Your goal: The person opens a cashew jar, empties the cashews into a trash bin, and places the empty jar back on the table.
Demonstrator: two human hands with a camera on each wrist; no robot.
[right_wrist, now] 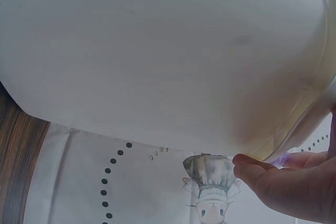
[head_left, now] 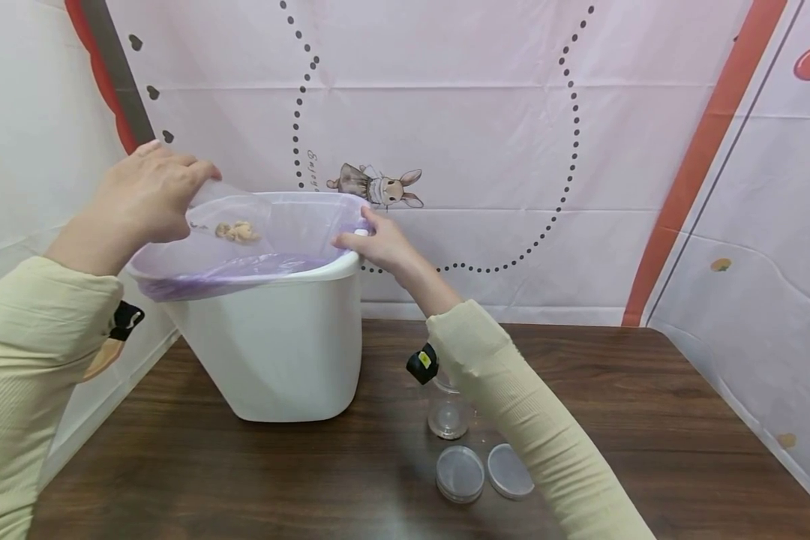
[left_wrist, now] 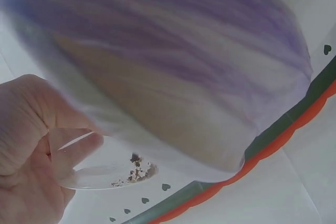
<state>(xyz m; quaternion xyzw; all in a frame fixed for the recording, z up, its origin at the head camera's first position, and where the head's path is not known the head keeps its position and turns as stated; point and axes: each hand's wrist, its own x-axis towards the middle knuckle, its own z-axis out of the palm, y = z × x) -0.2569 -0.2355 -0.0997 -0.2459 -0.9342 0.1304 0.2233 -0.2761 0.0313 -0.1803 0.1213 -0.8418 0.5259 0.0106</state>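
Observation:
A white trash bin (head_left: pixel 283 345) with a purple bag lining (head_left: pixel 223 274) folded over its rim stands on the table's left side. Over its mouth, my left hand (head_left: pixel 151 199) grips a clear plastic container (head_left: pixel 219 196), tipped towards the inside. Pale brown lumps (head_left: pixel 238 231) show at the container's far end; in the left wrist view, darker crumbs (left_wrist: pixel 137 172) lie in it too. My right hand (head_left: pixel 381 244) holds the bin's right rim, thumb over the edge. In the right wrist view, that hand (right_wrist: pixel 294 184) is at the rim, partly out of frame.
Right of the bin, a clear jar (head_left: pixel 448 418) stands partly behind my right sleeve. Nearer me lie round clear lids (head_left: pixel 460 472), with another disc (head_left: pixel 509 471) beside them. A printed cloth (head_left: pixel 459 150) hangs behind the brown table (head_left: pixel 297 480).

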